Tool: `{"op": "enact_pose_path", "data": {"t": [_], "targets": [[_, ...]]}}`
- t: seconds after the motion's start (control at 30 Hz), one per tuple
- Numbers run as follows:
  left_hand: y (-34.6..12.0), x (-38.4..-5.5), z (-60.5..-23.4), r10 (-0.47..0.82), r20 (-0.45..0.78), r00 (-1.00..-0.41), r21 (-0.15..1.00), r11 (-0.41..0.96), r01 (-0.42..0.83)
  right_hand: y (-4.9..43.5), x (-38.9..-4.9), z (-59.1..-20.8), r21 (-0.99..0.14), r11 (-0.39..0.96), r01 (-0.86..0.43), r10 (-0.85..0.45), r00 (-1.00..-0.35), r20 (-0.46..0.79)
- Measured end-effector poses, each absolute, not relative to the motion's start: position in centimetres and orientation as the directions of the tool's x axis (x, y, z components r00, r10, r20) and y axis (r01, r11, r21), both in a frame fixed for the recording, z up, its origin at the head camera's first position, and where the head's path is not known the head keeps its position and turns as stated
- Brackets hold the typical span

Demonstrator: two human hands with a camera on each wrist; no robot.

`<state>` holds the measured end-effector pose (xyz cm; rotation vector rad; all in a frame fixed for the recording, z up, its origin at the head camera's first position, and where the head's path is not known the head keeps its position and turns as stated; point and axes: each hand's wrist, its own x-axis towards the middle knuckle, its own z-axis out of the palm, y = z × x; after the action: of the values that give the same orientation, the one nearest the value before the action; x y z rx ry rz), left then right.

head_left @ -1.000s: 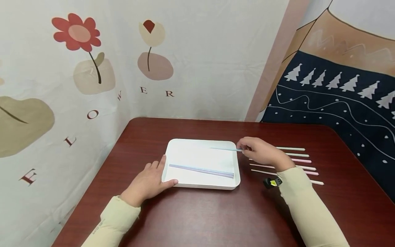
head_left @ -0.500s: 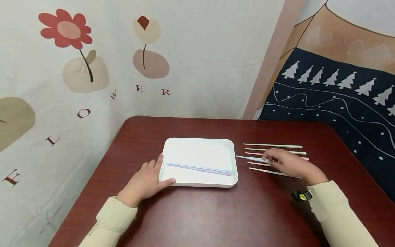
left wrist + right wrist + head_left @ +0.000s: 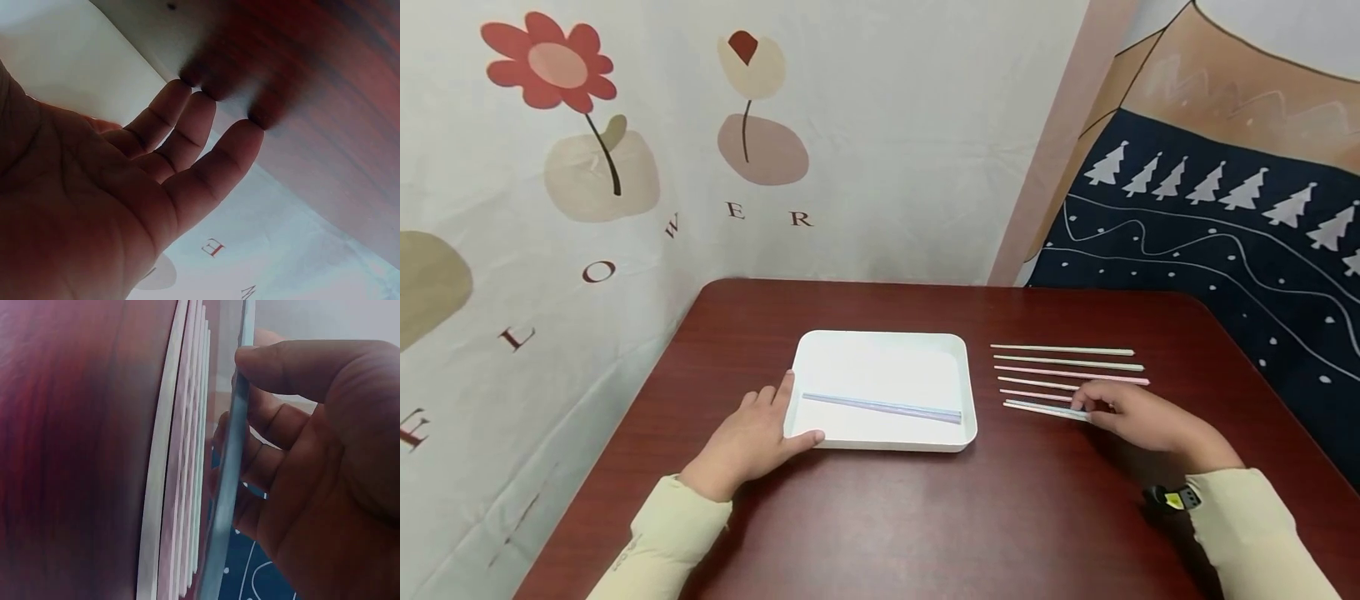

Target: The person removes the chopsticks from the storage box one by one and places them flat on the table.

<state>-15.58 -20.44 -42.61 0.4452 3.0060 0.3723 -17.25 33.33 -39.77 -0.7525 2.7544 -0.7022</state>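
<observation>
Near the front of the row on the right, my right hand (image 3: 1142, 414) pinches a pale blue chopstick (image 3: 230, 469) between thumb and fingers. It is raised just above the nearest whitish chopstick (image 3: 156, 481), as the right wrist view shows. My left hand (image 3: 745, 437) rests against the left end of a white tray (image 3: 880, 350), its thumb on the front rim and its fingers along the left side. A pair of bluish-lilac chopsticks (image 3: 883, 407) lies side by side in the tray. The left palm is turned toward its wrist camera, with nothing held in it.
To the tray's right lies a row of several spaced chopsticks, among them a green one (image 3: 1063, 362) and a pink one (image 3: 1067, 374). The dark red wooden table (image 3: 887, 525) meets printed cloth hangings (image 3: 910, 183) at the back.
My right hand has carried the blue chopstick from over the tray's right end rightward and toward me, to the front of the row. The left hand has stayed at the tray.
</observation>
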Motion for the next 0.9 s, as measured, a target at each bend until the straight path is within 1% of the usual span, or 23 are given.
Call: {"op": "enact_pose_path", "data": {"t": [0.13,0.47,0.7,0.9], "targets": [[-20.47,-15.65,-42.54,0.293,-0.047,-0.955,0.247,0.93,0.274,33.69,-16.92,-39.64,-0.515,0.738,-0.437,-0.544,-0.836,-0.07],[-20.43,-15.63,-42.54,0.302,-0.042,-0.952,0.249,0.926,0.283,33.89,-16.19,-39.87,-0.553,0.74,-0.383,-0.55,-0.818,-0.169],[-20.43,-15.64,-42.48,0.305,-0.035,-0.952,0.246,0.925,0.288,33.72,-16.25,-40.06,-0.53,0.752,-0.392,-0.552,-0.813,-0.182],[-20.48,-15.65,-42.52,0.307,-0.036,-0.951,0.244,0.926,0.29,33.52,-16.56,-40.2,-0.499,0.759,-0.418,-0.557,-0.814,-0.165]]}}
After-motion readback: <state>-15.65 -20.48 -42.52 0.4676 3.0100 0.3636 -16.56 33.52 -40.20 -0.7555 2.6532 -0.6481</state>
